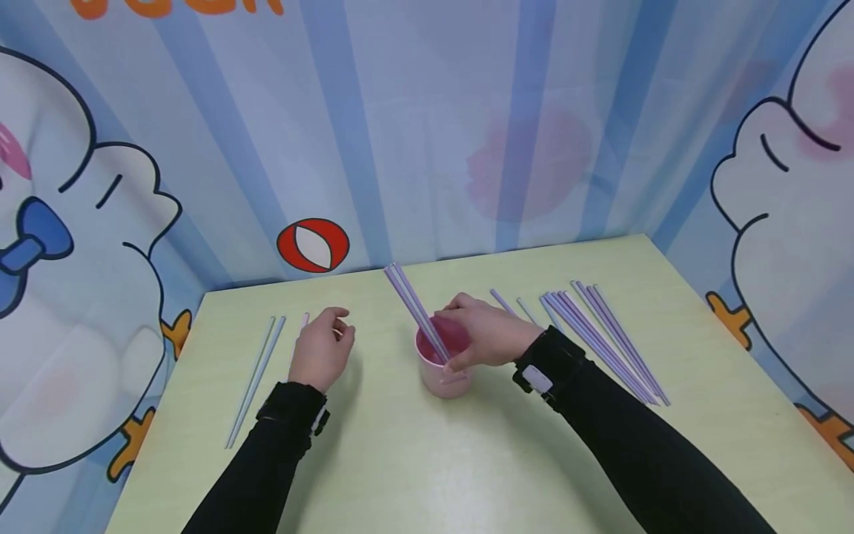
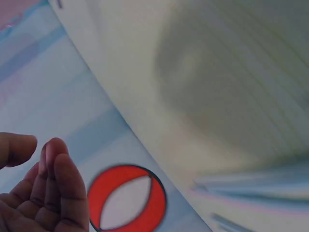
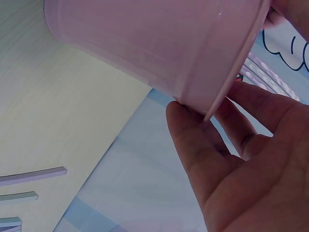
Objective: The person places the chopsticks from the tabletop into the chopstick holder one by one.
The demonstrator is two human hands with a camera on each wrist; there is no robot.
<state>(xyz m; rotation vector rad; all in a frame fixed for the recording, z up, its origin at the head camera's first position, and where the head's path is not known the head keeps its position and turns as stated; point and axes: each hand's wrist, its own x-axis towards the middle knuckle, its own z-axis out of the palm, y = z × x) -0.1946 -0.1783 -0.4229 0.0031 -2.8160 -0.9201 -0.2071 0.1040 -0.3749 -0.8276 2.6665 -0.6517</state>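
A pink cup [image 1: 443, 371] stands upright near the middle of the pale green table [image 1: 427, 460], its mouth facing up. Several purple chopsticks [image 1: 415, 308] stand in it as a bundle, their lower ends inside the cup and their long axis leaning up, away from the person and to the left, so the free tips point toward the back wall. The right hand [image 1: 490, 332] lies over the cup's rim from the right; in the right wrist view its fingers [image 3: 203, 140] curl against the rim and the thumb shows at the upper edge, so the hand grasps the cup. To the right of that hand a loose row of purple chopsticks [image 1: 603, 341] lies flat on the table, running from the far side toward the near right. The left hand [image 1: 322, 348] rests on the table well to the left of the cup, its fingers loosely curled and holding nothing. Just beside it, farther left, a pair of pale blue chopsticks [image 1: 256, 378] lies flat, pointing away from the person. A red and white ball [image 1: 313, 245] is printed on the backdrop behind the table.
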